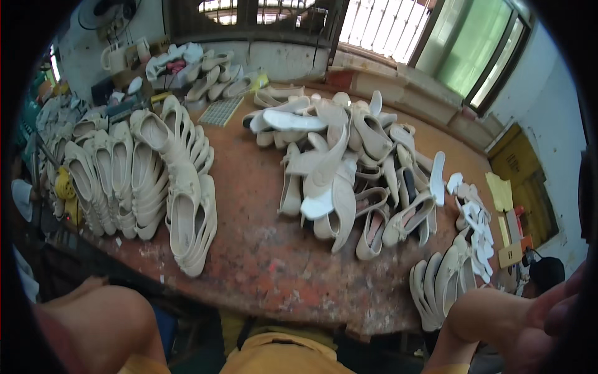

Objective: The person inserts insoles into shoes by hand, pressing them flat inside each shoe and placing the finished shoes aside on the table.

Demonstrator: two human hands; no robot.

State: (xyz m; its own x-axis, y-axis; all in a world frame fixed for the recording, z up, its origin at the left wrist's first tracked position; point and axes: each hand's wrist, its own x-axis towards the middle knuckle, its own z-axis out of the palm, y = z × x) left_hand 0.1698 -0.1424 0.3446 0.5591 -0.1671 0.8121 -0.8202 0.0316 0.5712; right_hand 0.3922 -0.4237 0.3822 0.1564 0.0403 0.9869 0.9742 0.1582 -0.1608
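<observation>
My left arm is bent at the lower left, and its hand lies beyond the dark rim. At the lower right my right arm bends up toward the rim. Part of my right hand shows there, close to the camera; its finger posture and any grip are unclear. Nearest to my right arm stands a stack of beige flat shoes at the table's edge. A loose heap of beige shoes covers the middle, with white insoles on it. Nested rows of beige shoes fill the left side.
The worn reddish table has a curved near edge. White insole pieces lie along its right side. A grey grid mat and more shoes are at the back. A yellow tool sits left. Another person's dark-haired head shows right.
</observation>
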